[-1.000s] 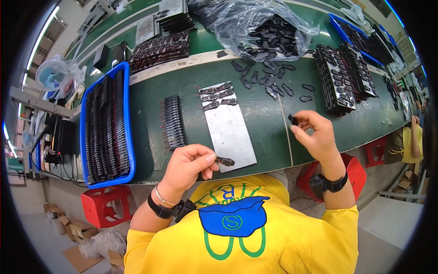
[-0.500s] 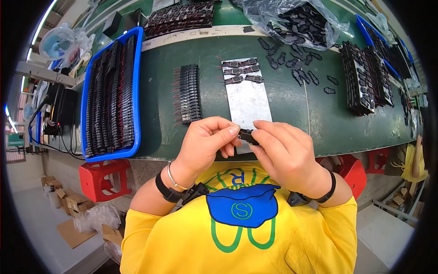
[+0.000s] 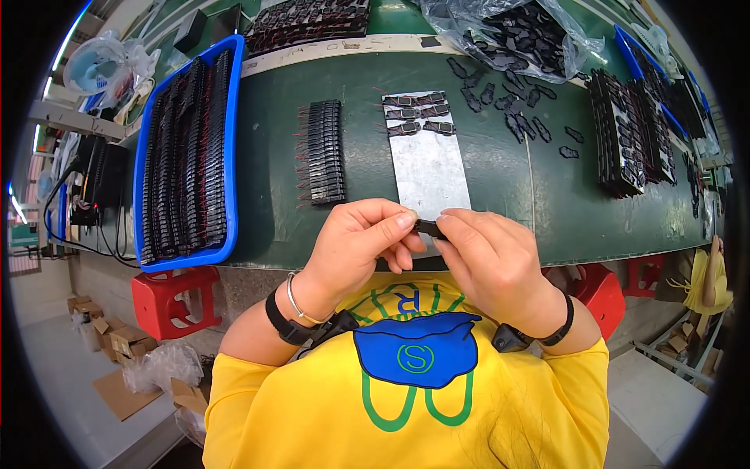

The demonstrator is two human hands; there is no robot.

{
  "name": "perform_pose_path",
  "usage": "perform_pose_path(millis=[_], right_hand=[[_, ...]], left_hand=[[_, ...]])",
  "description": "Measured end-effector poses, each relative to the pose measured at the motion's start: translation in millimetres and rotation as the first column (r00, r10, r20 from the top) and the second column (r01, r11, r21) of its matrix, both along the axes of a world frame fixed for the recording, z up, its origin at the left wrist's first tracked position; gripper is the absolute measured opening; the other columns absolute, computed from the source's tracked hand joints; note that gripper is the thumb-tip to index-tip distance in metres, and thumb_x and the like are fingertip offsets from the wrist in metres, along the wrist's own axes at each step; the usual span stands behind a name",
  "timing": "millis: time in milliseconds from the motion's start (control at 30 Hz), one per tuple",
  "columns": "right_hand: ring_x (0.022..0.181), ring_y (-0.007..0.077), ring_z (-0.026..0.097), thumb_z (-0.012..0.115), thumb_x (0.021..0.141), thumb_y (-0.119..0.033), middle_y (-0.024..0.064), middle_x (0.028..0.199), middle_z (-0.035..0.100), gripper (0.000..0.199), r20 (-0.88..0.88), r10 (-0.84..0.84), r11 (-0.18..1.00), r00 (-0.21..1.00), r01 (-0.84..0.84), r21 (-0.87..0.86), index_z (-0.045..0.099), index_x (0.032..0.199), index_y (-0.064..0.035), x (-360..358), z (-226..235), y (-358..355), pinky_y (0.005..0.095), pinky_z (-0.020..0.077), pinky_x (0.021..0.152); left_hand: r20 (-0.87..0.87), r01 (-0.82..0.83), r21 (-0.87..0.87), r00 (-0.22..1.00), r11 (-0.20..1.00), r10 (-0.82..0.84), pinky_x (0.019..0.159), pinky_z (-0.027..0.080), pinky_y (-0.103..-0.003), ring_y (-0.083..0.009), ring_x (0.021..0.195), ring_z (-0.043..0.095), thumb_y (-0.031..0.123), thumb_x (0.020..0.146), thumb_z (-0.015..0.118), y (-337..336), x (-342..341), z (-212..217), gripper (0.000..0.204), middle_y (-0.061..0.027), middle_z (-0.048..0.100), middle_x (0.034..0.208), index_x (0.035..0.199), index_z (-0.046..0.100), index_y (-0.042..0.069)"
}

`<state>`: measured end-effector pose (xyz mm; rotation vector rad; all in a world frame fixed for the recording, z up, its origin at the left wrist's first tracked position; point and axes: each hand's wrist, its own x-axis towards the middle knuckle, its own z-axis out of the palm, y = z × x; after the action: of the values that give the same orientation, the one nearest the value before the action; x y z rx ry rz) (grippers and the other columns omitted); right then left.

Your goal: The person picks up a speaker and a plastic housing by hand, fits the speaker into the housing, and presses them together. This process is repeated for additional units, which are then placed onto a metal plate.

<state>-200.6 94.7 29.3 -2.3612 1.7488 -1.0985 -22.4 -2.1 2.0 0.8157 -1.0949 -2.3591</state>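
Both hands (image 3: 426, 250) pinching black part (image 3: 429, 229)

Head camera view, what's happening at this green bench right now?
A person in a yellow shirt holds one small black plastic part between both hands, left hand and right hand, at the near edge of the green table. Behind it lies a metal plate with a few parts at its far end, beside a row of finished pieces and a blue tray.

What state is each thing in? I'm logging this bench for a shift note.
Left hand: pinching the black part.
Right hand: pinching the black part.
Black part: held between both hands.
Metal plate: flat, six parts at far end.
Blue tray: full of rows.
Plastic bag: open, parts spilling out.
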Motion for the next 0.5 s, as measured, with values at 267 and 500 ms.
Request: perform_pose_path(millis=[267, 500], right_hand=[[0.069, 0.0272, 0.064, 0.068, 0.066, 0.002, 0.0147, 0.087, 0.065, 0.028, -0.033, 0.005, 0.998, 0.999, -0.007, -0.062, 0.061, 0.093, 0.0037, -1, -6, -1, 0.0334, 0.0527, 0.060], [0.064, 0.0230, 0.062, 0.063, 0.063, -0.001, 0.0130, 0.084, 0.063, 0.027, -0.056, -0.007, 0.984, 0.998, -0.003, -0.180, 0.061, 0.090, 0.0042, 1, -16, -5, 0.0299, 0.0505, 0.055]], left_hand=[[-0.006, 0.009, -0.020, 1.000, 1.000, -0.010, 0.055, 0.054, -0.023, -0.0141, 0.060, 0.065, 0.012, 0.093, 0.057, 2, 0, 0, 0.016, -0.0145, 0.069, 0.079, 0.096, 0.063, -0.002], [0.015, 0.001, -0.080, 1.000, 0.997, 0.000, 0.056, 0.051, -0.020, -0.0083, 0.061, 0.062, 0.011, 0.091, 0.062, 6, -2, 8, 0.012, -0.0076, 0.068, 0.081, 0.095, 0.064, -0.001]])
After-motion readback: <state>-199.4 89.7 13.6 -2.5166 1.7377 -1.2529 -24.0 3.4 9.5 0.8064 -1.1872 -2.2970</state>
